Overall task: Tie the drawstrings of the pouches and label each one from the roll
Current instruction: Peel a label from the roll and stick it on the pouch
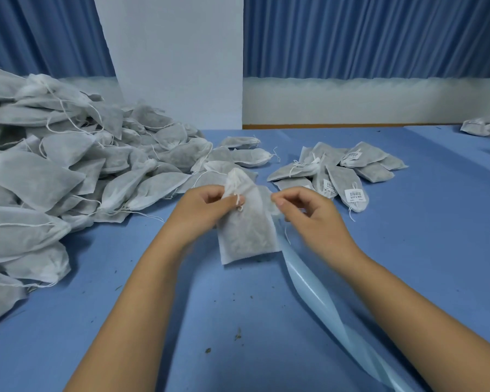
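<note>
- Above the blue surface [422, 222], your left hand [207, 205] pinches the pouch [246, 230] by its gathered neck.
- Your right hand [309, 213] pinches its top right edge.
- Unlabelled pouches [54, 171] heap at left; labelled pouches [348, 168] lie beyond your right hand.

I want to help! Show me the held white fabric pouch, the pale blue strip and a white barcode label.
white fabric pouch [246, 230]: head view, its filled middle
pale blue strip [311, 287]: head view, its twisted part
white barcode label [356, 195]: head view, its centre
</note>
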### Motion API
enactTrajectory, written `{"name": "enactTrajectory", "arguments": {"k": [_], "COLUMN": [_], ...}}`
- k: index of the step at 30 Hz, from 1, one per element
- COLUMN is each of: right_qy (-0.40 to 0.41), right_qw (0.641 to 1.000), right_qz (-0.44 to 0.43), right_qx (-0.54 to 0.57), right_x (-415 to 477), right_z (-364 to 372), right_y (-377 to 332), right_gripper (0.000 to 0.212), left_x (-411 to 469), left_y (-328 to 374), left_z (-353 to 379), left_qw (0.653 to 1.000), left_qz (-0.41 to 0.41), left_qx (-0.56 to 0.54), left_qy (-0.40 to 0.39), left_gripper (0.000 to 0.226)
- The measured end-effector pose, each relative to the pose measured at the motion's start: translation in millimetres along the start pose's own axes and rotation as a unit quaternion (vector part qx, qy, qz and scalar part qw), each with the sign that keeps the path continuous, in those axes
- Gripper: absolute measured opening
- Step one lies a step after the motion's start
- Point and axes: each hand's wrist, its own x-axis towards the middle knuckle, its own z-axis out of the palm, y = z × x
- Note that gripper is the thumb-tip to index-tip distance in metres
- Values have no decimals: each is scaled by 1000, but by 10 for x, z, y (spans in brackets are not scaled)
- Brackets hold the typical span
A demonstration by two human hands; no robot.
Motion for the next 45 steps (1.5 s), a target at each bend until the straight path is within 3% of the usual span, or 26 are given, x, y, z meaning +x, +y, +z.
{"name": "enactTrajectory", "arguments": {"k": [3,5,9,17,21,24,28,36,40,45], "right_qy": [13,-9,-72,-91,-68,-63,-47,-78,-114,-110], "right_qw": [995,987,969,975,982,981,983,994,992,992], "right_qz": [79,136,208,140,91,62,17,29,25,10], "right_qx": [-59,-90,-117,-148,-151,-174,-178,-76,-57,-59], "right_x": [90,106,78,64,49,23,15,4,19,-1], "right_z": [-116,-136,-95,1,51,69,83,69,23,46], "right_y": [63,110,170,303,322,326,295,264,267,253], "right_gripper": [12,3,24,32,6,16,12,29,38,32], "left_x": [34,60,100,134,129,138,139,127,127,118], "left_y": [-25,-57,-118,-205,-211,-217,-238,-237,-231,-233], "left_z": [-104,-145,-174,-158,-168,-181,-193,-189,-165,-176], "left_qw": [998,996,989,982,974,966,965,966,963,960], "left_qz": [-58,-87,-147,-164,-177,-186,-195,-176,-172,-170], "left_qx": [-10,-10,-20,-39,-116,-158,-154,-139,-178,-194], "left_qy": [-10,-12,-24,-79,-86,-88,-85,-127,-106,-108], "left_gripper": [11,14,21,15,14,13,12,20,13,12]}}
